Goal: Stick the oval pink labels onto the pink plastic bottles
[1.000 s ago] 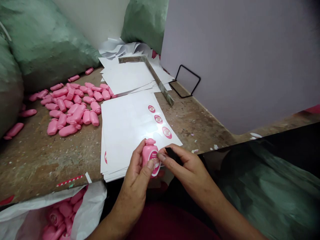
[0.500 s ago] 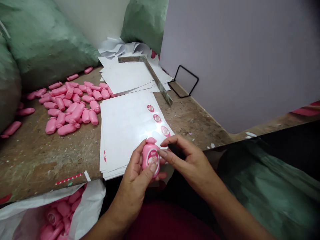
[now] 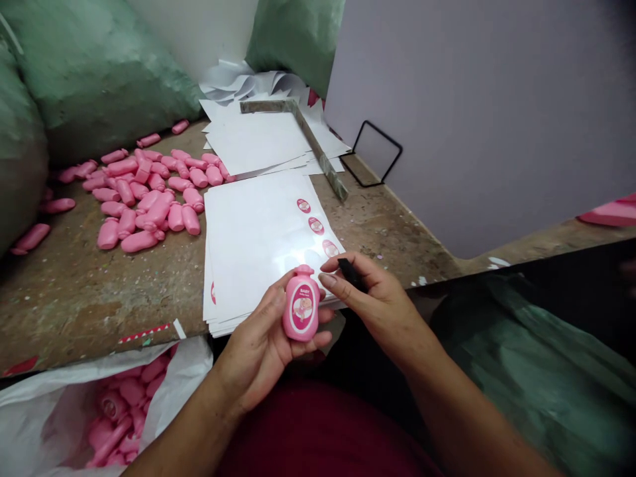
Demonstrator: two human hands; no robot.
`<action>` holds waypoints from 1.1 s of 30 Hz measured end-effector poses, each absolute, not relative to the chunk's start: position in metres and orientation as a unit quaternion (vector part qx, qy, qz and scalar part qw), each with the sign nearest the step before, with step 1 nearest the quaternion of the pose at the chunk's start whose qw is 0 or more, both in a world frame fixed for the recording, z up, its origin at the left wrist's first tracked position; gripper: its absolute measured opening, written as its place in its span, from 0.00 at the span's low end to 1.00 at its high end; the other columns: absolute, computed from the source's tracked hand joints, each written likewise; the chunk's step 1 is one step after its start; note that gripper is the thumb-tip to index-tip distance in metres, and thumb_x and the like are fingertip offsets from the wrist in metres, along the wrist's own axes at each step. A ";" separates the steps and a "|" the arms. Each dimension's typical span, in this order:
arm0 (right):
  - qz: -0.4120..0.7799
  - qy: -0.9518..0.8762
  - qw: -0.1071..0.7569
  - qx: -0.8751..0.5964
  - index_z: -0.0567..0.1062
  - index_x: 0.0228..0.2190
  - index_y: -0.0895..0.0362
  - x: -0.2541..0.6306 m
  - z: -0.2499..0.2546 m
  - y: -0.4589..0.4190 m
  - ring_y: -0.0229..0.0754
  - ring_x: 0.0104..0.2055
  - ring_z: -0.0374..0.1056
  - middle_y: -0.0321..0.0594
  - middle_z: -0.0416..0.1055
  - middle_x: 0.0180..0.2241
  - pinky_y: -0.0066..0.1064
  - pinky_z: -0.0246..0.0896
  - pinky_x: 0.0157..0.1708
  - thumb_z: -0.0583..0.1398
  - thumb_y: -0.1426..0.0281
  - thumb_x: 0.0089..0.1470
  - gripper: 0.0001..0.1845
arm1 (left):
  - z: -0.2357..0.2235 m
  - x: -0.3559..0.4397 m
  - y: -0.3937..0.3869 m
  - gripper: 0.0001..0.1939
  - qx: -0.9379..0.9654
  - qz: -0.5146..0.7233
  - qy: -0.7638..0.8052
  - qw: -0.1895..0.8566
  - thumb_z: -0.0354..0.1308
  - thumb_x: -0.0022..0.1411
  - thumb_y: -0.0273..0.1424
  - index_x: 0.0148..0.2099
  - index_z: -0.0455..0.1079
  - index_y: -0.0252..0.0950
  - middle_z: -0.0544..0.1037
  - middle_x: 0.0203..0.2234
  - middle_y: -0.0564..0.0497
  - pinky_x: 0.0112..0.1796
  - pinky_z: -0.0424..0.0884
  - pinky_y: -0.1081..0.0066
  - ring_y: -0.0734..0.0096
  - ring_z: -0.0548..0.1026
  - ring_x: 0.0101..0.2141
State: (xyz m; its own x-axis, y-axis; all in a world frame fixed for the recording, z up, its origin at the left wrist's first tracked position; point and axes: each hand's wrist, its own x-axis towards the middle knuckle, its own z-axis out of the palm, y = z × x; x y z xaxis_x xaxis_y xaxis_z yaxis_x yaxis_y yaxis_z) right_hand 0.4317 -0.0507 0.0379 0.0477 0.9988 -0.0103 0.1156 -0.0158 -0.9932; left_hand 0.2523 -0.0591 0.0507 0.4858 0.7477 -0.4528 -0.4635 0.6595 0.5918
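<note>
My left hand [image 3: 263, 341] cradles a small pink bottle [image 3: 301, 306] upright, its oval label facing me. My right hand [image 3: 370, 298] is just to the right of the bottle, fingers curled around a small black tool [image 3: 348, 273], fingertips near the bottle's shoulder. Both hands hover over the near edge of a stack of white sticker sheets [image 3: 253, 245], whose top sheet carries three pink oval stickers [image 3: 316, 226] along its right side.
A heap of unlabelled pink bottles [image 3: 146, 199] lies on the worn table [image 3: 84, 291] at left. A white bag with labelled bottles [image 3: 119, 417] sits at bottom left. More white sheets [image 3: 258, 136] under an angled bar [image 3: 318, 156] lie behind. Green sacks and a grey board surround the table.
My left thumb has slid off the bottle's front, leaving the label fully visible. My right hand has drawn slightly back from the bottle. The bottle sits a little higher in view.
</note>
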 end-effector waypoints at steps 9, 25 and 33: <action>0.408 -0.561 0.438 -0.572 0.75 0.39 0.50 0.430 0.038 -0.060 0.46 0.41 0.71 0.38 0.76 0.38 0.33 0.65 0.39 0.61 0.55 0.55 0.15 | 0.058 0.218 -0.062 0.20 0.266 0.398 0.447 0.756 0.62 0.63 0.35 0.58 0.71 0.43 0.78 0.49 0.47 0.36 0.78 0.74 0.70 0.80 0.38; 0.156 -0.580 0.371 -0.709 0.79 0.38 0.51 0.493 -0.001 -0.025 0.57 0.38 0.75 0.49 0.80 0.40 0.45 0.66 0.36 0.60 0.53 0.50 0.19 | 0.068 0.076 0.018 0.29 0.647 0.153 0.743 0.078 0.47 0.65 0.46 0.63 0.65 0.37 0.77 0.53 0.42 0.48 0.73 0.63 0.59 0.78 0.48; 0.088 -0.672 0.300 -0.671 0.79 0.42 0.54 0.484 -0.011 -0.035 0.48 0.41 0.76 0.44 0.79 0.40 0.37 0.70 0.40 0.57 0.66 0.59 0.14 | 0.060 0.145 0.104 0.28 0.658 0.150 0.730 0.108 0.44 0.68 0.43 0.60 0.65 0.29 0.70 0.52 0.33 0.49 0.65 0.45 0.37 0.69 0.53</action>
State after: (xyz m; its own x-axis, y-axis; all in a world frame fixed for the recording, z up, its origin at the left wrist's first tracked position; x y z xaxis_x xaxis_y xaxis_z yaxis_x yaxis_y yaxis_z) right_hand 0.4838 -0.0350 -0.0113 0.0818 0.9552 0.2843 0.8490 0.0826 -0.5218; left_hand 0.1455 0.1036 0.0596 -0.1095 0.9932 0.0402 0.9284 0.0877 0.3612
